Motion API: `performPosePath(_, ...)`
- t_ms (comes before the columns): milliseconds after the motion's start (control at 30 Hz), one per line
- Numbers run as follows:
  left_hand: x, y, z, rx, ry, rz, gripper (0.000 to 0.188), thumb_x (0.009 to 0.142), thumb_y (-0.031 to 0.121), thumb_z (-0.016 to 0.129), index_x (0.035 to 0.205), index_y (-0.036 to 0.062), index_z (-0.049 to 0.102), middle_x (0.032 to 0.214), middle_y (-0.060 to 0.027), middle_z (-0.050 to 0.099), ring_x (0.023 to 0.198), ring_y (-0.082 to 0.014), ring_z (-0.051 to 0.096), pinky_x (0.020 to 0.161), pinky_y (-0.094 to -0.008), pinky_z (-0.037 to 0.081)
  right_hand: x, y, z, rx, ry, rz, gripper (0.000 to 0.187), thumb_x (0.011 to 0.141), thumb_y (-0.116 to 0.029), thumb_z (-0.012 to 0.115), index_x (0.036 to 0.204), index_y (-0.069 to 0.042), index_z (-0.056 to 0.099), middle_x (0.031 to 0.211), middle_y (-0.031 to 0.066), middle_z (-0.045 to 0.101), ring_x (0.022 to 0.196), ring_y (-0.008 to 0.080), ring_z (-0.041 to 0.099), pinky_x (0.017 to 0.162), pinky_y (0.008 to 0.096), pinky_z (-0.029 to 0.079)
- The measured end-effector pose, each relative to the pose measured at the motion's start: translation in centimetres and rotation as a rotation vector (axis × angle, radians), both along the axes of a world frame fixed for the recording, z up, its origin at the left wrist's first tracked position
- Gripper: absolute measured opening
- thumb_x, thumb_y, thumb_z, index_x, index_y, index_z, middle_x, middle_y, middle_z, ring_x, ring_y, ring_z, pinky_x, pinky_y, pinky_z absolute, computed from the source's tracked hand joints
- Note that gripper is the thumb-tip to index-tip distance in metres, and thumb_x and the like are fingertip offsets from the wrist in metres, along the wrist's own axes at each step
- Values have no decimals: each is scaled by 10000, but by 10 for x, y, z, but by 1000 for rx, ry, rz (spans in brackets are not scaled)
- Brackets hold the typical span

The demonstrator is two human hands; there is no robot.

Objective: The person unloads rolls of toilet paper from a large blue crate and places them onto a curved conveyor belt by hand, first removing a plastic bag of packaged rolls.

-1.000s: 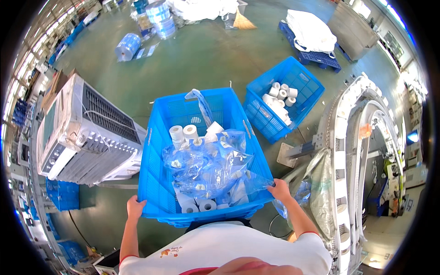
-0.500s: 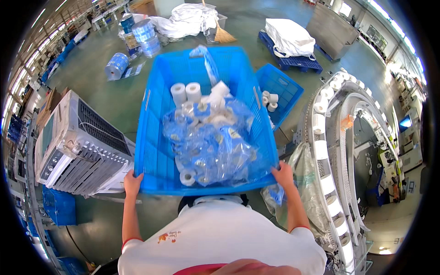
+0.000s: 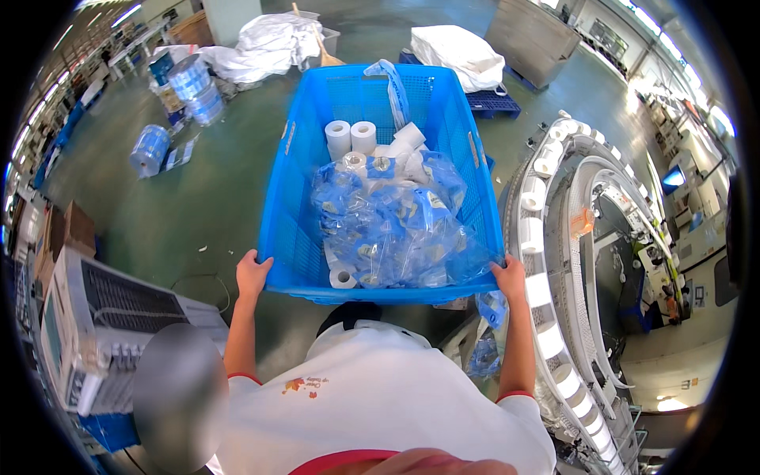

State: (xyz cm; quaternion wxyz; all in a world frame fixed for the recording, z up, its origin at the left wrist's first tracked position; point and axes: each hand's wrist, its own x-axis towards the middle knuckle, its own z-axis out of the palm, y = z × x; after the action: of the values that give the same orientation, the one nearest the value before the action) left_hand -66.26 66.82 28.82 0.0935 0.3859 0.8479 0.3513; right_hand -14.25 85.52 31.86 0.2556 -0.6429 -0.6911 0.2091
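Between my two hands is a large blue plastic crate [image 3: 279,198], held out in front of my body. My left hand [image 3: 252,273] grips its near left corner, fingers closed on the rim. At the near right corner my right hand [image 3: 509,277] grips the rim the same way. Inside lies a crumpled heap of clear and blue plastic wrap [image 3: 396,229]. White paper rolls [image 3: 363,138] stand behind the heap, and one more roll [image 3: 342,279] shows at the near left. A strip of blue film [image 3: 393,91] hangs over the far wall.
A curved conveyor [image 3: 532,235] carrying white rolls runs along the right. A grey appliance with vents [image 3: 119,317] stands at the left. Rolls of printed film [image 3: 150,150] sit on the floor at far left. A white sack [image 3: 457,55] rests on a blue pallet [image 3: 495,103] beyond the crate.
The crate and my hands have shifted right in view, and the crate now covers most of the smaller blue crate behind it. The surroundings have slid left. My grip stays the same.
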Motion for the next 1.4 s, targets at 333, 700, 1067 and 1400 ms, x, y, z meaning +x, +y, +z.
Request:
performPosePath(333, 6, 134, -15, -173, 86, -38, 322, 675, 273, 663, 665, 24, 458, 587, -170, 495, 561, -345, 502, 523, -413, 392, 14, 82, -62, -161, -7, -183, 320, 693, -274, 660, 648, 17, 533, 552, 191, 505, 563, 369, 534, 546, 414, 414)
performPosePath(700, 41, 334, 3, 206, 145, -594, 653, 671, 298, 702, 1192, 47, 401, 1302, -244, 299, 1203, -393, 291, 981, -444, 265, -156, 170, -11, -238, -256, 304, 1080, 509, -430, 775, 1364, -213, 151, 1408, 214, 38, 1245, 499, 117, 958, 534, 279)
performPosePath(1067, 109, 374, -242, -848, -1553, -571, 1006, 603, 580, 674, 1359, 109, 206, 1393, -131, 216, 1252, -274, 260, 991, -448, 264, -206, 187, -200, -1428, 829, 178, 315, 783, -217, 581, 1029, -20, 562, 1058, 132, 563, 964, 245, 553, 728, 360, 491)
performPosePath(1400, 123, 387, -65, -403, -612, -1074, 448, 583, 206, 685, 992, 44, 601, 875, -99, 636, 842, -205, 590, 786, -331, 439, -194, 169, 71, -563, -545, 781, 409, 745, -354, 611, 1035, -72, 548, 988, 140, 586, 900, 303, 559, 785, 366, 435)
